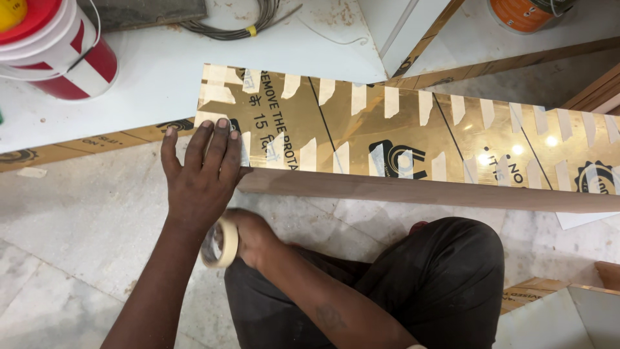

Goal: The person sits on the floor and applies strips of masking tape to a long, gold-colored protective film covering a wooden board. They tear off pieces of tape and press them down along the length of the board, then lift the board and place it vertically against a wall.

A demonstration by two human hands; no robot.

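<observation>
A long gold mirror-finish laminate strip lies on a brown wooden plank, with several short masking-tape pieces stuck along both long edges. My left hand lies flat with fingers spread on the strip's near left corner, pressing on a tape piece there. My right hand, crossed under the left forearm, holds a cream roll of masking tape just below the plank's edge, above my knee.
A red and white plastic bucket stands on a white board at the upper left. A coil of grey wire lies behind. An orange bucket sits at the upper right. The floor is marble tile.
</observation>
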